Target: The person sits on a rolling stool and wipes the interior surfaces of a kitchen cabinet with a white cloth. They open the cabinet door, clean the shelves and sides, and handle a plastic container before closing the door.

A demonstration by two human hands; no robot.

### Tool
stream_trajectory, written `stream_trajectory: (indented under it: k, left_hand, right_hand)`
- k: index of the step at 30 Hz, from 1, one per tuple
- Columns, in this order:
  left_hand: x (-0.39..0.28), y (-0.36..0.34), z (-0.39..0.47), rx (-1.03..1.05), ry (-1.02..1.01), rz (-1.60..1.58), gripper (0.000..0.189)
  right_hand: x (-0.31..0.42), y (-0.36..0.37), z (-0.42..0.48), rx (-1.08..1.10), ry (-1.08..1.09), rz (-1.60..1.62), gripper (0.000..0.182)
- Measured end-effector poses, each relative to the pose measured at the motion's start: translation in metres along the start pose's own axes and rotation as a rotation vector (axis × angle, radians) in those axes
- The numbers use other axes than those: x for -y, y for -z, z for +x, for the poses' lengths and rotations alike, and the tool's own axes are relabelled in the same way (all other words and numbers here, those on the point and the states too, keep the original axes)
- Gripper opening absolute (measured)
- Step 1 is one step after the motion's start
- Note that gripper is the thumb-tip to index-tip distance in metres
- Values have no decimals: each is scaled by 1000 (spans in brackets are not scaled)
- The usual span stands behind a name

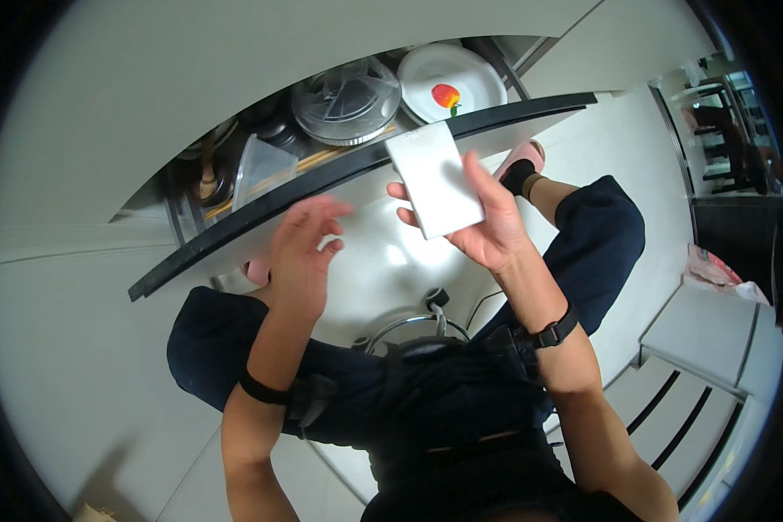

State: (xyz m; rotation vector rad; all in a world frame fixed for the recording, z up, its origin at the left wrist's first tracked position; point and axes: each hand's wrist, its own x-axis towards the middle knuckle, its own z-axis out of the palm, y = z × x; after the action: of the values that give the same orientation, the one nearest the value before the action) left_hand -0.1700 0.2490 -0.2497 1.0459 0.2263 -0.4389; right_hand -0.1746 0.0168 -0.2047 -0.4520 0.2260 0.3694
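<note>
In my right hand [496, 215] is a flat white rectangular box [436, 179], gripped with the thumb on one side and fingertips around the other. It is held tilted, just in front of the black-topped front edge [365, 169] of an open drawer. My left hand [305, 254] hovers to the left of the box, near the drawer front, holding nothing. Its fingers are bent and slightly blurred. Inside the drawer lie a white plate [483, 75] with a red and yellow fruit picture, round clear-lidded containers [346, 104], a translucent plastic container [261, 166] and wooden chopsticks [320, 156].
A brush-like item [207, 179] lies at the drawer's left end. Below me is a round stool or chair base with a metal ring [391, 324] and a caster [437, 298]. On the right stands a white cabinet [698, 333] with dark slots, beside a pink bag [721, 274].
</note>
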Motion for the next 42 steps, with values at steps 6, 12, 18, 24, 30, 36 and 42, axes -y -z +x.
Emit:
stream_trajectory:
  k: [6, 12, 18, 24, 30, 36, 42]
  left_hand:
    - [-3, -23, -8, 180, 119, -28, 25]
    - [-2, -18, -7, 131, 21, 147, 29]
    - [-2, -22, -11, 155, -87, 58, 19]
    - [-20, -15, -9, 45, -499, 803, 20]
    - [-28, -14, 6, -253, -1013, 1525, 28]
    - [-24, -6, 20, -243, -899, 1567, 28]
    - [-23, -2, 17, -237, -918, 1508, 29]
  right_hand:
    - [-17, -2, 1, -45, 8, -580, 43]
    - [-39, -21, -5, -256, 532, -1529, 63]
    - [-50, -20, -16, 78, 765, -1922, 57]
    - [16, 8, -9, -236, 981, -1991, 36]
    - [22, 26, 14, -363, 1058, -2107, 36]
    - [-28, 15, 24, -356, 1072, -2048, 42]
    - [-5, 5, 26, -204, 1025, -2259, 45]
